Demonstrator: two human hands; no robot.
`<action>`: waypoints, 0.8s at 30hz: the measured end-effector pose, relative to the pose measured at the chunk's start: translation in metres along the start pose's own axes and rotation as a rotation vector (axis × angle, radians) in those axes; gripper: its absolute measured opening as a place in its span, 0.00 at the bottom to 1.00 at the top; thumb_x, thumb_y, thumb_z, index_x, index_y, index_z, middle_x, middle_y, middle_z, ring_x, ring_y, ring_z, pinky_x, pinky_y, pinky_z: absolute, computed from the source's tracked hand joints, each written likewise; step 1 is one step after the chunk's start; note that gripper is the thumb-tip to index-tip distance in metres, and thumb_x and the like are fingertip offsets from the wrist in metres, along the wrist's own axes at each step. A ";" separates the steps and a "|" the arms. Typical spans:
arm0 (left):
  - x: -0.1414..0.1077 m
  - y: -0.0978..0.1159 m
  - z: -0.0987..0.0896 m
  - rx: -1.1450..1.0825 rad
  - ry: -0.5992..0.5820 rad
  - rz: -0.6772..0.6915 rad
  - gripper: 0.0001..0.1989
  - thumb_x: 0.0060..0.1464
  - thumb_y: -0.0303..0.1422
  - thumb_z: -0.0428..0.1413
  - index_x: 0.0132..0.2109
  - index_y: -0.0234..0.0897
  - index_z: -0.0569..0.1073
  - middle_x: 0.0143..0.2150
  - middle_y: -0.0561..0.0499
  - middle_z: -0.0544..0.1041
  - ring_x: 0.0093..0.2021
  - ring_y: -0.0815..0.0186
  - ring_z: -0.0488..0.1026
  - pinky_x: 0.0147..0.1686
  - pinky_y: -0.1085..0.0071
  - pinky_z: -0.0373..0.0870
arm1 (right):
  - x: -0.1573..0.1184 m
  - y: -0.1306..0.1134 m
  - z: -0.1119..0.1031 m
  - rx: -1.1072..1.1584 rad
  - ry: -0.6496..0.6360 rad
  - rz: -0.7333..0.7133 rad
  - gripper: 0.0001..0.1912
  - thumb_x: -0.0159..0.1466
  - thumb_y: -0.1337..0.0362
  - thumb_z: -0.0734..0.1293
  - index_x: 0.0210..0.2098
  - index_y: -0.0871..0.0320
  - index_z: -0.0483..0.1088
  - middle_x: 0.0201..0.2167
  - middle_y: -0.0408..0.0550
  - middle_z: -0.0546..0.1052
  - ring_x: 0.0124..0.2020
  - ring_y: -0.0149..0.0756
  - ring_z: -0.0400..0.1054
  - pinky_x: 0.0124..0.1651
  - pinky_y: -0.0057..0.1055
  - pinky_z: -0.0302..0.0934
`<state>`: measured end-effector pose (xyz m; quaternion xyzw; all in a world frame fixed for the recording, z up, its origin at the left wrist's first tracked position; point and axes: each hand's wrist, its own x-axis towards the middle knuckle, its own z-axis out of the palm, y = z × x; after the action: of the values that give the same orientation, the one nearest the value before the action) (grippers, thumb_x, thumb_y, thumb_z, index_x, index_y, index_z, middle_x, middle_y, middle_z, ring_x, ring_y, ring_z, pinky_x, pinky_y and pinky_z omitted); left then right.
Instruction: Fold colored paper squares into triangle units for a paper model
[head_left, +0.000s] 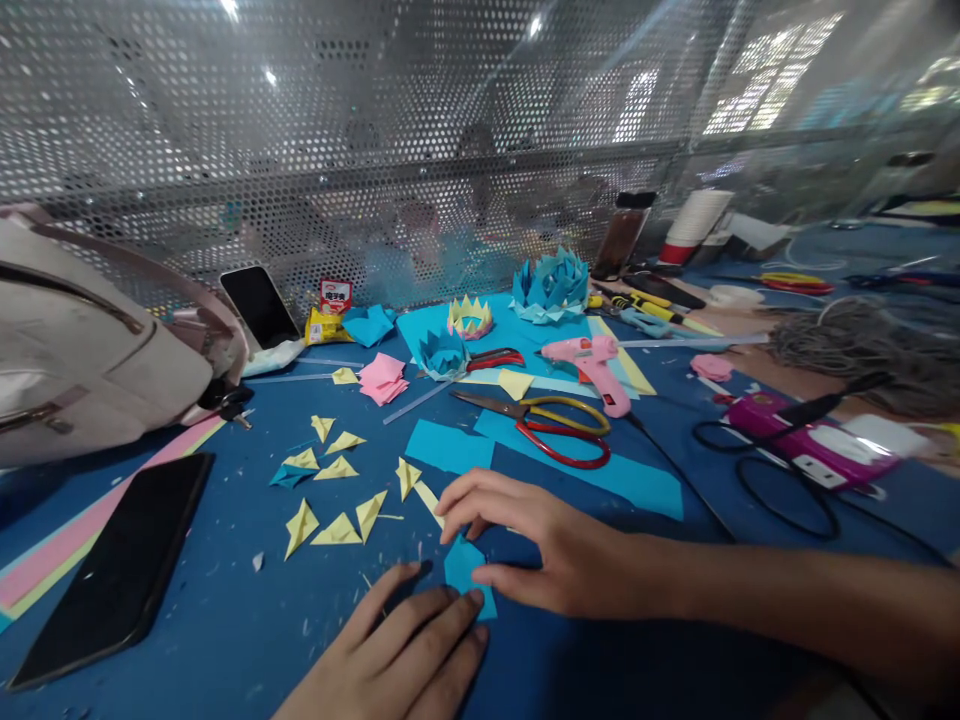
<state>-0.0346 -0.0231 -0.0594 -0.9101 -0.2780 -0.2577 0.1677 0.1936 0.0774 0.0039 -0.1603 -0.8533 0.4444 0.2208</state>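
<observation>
A small blue paper piece (466, 568) with a pointed top lies on the blue table between my hands. My left hand (409, 645) rests low on the table, fingers stretched, its fingertips on the paper's lower left edge. Arched over the upper right side, my right hand (517, 530) has its fingers spread and its thumb at the paper's edge. Just beyond lie several folded yellow paper triangles (337, 530). Behind my right hand are blue paper strips (577, 465) and scissors (555, 425) with one yellow and one red handle.
A pink glue gun (596, 365) trails a black cord to the right. Blue paper flowers (551, 285) stand at the back. To the left are a black phone (116, 570) and a pale bag (97, 340); a purple power strip (810, 440) lies right.
</observation>
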 end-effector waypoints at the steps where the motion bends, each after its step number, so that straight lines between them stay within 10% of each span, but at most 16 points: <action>1: 0.000 0.000 0.001 0.002 0.005 -0.002 0.19 0.74 0.31 0.42 0.55 0.40 0.77 0.59 0.52 0.76 0.59 0.65 0.70 0.72 0.53 0.42 | 0.000 -0.004 -0.001 0.069 0.006 0.017 0.16 0.66 0.72 0.67 0.53 0.58 0.69 0.57 0.53 0.68 0.58 0.37 0.66 0.58 0.33 0.65; 8: 0.014 -0.007 -0.017 -0.013 -0.064 0.036 0.18 0.74 0.30 0.43 0.55 0.40 0.78 0.54 0.54 0.79 0.54 0.68 0.74 0.73 0.56 0.40 | 0.001 -0.004 -0.001 0.365 0.064 0.117 0.16 0.64 0.70 0.68 0.52 0.57 0.69 0.59 0.54 0.65 0.57 0.38 0.67 0.56 0.36 0.70; 17: 0.021 -0.015 -0.033 0.014 -0.159 0.086 0.18 0.74 0.33 0.43 0.57 0.41 0.76 0.56 0.56 0.78 0.55 0.70 0.74 0.73 0.57 0.38 | 0.005 0.012 0.008 0.162 0.101 0.173 0.17 0.60 0.74 0.71 0.49 0.59 0.71 0.42 0.47 0.77 0.37 0.29 0.74 0.40 0.23 0.71; 24: 0.014 -0.015 -0.030 0.043 -0.196 0.098 0.20 0.74 0.34 0.41 0.62 0.41 0.72 0.60 0.53 0.75 0.60 0.66 0.72 0.71 0.57 0.46 | 0.006 0.014 0.010 0.102 0.109 0.062 0.17 0.60 0.78 0.67 0.48 0.60 0.73 0.53 0.52 0.72 0.43 0.30 0.73 0.42 0.24 0.72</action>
<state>-0.0442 -0.0188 -0.0249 -0.9396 -0.2536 -0.1529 0.1714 0.1844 0.0810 -0.0115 -0.1992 -0.8109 0.4844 0.2610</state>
